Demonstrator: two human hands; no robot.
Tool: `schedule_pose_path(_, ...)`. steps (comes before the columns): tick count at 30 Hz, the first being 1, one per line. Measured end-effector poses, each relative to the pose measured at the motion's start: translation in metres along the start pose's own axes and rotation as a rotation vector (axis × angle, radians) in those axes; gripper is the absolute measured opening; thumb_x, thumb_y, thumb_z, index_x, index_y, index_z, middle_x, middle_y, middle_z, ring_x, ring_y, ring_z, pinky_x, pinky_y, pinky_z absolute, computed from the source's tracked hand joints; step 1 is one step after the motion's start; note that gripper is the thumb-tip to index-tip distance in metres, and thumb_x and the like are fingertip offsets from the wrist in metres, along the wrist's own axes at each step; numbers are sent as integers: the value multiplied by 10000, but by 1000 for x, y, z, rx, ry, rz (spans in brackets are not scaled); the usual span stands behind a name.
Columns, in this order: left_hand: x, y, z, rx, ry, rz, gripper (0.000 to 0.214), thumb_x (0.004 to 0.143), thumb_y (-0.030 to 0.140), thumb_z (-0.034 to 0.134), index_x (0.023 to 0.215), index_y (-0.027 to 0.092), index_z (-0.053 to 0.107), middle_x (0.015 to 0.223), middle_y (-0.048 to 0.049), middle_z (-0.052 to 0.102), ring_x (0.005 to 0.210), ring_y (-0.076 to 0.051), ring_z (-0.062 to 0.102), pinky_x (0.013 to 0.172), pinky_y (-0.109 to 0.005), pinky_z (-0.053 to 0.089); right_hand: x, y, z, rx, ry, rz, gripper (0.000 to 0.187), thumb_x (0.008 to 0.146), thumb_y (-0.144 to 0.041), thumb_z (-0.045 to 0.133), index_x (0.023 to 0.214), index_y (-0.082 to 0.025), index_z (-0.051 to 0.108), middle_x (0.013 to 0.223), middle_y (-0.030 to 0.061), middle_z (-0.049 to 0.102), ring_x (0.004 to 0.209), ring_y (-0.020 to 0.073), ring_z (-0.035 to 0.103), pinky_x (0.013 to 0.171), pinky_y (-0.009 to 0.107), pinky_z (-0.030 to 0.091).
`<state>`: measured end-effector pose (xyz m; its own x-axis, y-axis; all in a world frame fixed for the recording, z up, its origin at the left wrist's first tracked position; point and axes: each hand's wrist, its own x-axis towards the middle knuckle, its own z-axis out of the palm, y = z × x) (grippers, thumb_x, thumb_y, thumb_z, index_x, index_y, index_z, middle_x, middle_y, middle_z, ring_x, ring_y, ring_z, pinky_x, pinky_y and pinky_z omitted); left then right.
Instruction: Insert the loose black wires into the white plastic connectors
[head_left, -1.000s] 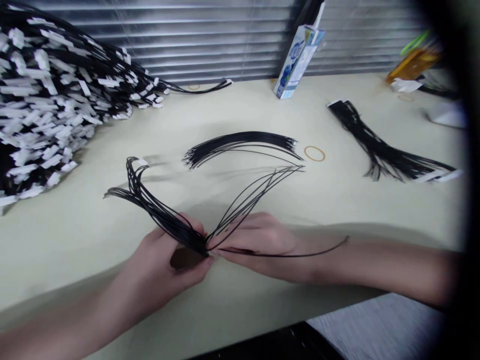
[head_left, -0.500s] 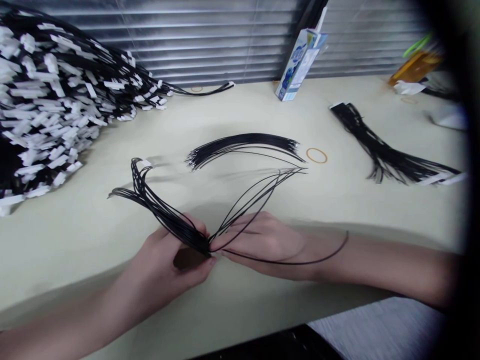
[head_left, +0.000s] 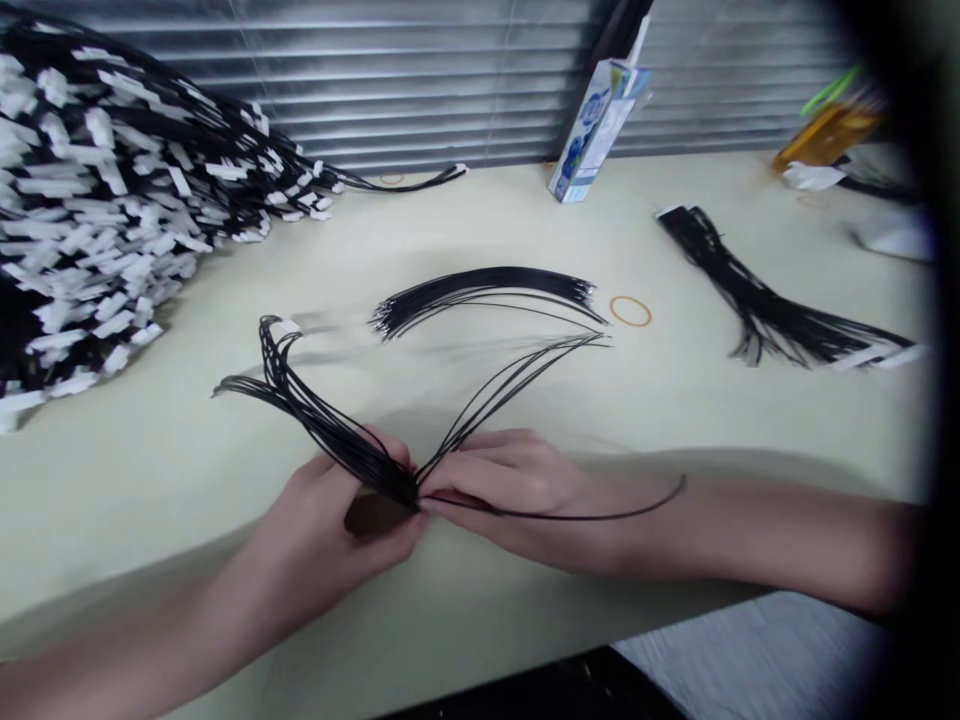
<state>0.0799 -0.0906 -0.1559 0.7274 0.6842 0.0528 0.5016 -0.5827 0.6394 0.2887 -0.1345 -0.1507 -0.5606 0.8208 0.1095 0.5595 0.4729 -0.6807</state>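
My left hand [head_left: 349, 500] is closed around a bundle of thin black wires [head_left: 315, 415], pinched between thumb and fingers. The bundle's looped ends, one with a white piece, fan out to the upper left. My right hand [head_left: 502, 485] meets the left at the bundle's near end, its thumb and fingers pinching a single black wire [head_left: 585, 517] that curves right over the wrist. Several other wires [head_left: 510, 385] rise from the pinch to the upper right. Beyond the hands lies a loose bundle of short black wires [head_left: 487, 282] with bare metal tips.
A big heap of black cables with white connectors [head_left: 112, 210] fills the left. Beside the short wires lies a rubber band [head_left: 631, 311]. Another cable bundle [head_left: 757, 290] is at right. A drink carton [head_left: 596, 130] stands by the blinds, an orange object [head_left: 829, 135] at far right.
My right fingers have drawn closer to the left fingertips. One wire that bowed over the right hand no longer shows there, and the single wire at the right has swung slightly.
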Motion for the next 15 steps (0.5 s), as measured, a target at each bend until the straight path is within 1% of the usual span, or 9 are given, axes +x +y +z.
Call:
schedule_pose_path(3,-1,-1,0,-8,0,-4,203,761,215,620,922,255,503,871,33,568,793,-145,566,679,-259,454,0,-2,2,131,41,80,149,901,-195,497,963,-201,632,886,-12,656,794,99,595,730,199,453)
schedule_pose_path(6,-2,-2,1,-8,11,11,221,755,214,629,928,266,502,874,43,570,796,-135,572,688,-248,459,0,-2,6,134,55,88,157,892,-188,491,936,-206,640,882,-16,659,800,101,595,752,208,458)
schedule_pose_path(9,-2,-3,2,5,31,9,238,755,205,630,947,271,506,895,45,587,808,-131,586,694,-240,466,1,-3,8,29,41,40,194,911,-198,448,940,-186,639,902,14,657,829,126,593,778,243,465)
schedule_pose_path(11,-2,-3,2,19,45,-3,235,757,208,630,953,271,516,901,44,604,811,-137,599,695,-244,473,1,-3,8,-71,5,1,236,932,-196,401,960,-160,632,899,41,652,835,141,588,778,263,466)
schedule_pose_path(13,-3,-1,1,28,36,-22,227,761,215,628,957,262,524,914,32,617,822,-148,609,703,-253,481,2,-4,7,-154,-34,-30,276,948,-199,356,981,-146,625,879,57,639,829,154,578,763,280,466)
schedule_pose_path(15,-3,0,0,37,16,-45,218,767,212,619,962,250,531,935,17,625,844,-158,614,726,-264,490,2,-5,6,-189,-46,-29,292,954,-207,337,975,-153,623,840,53,618,801,156,564,738,285,462)
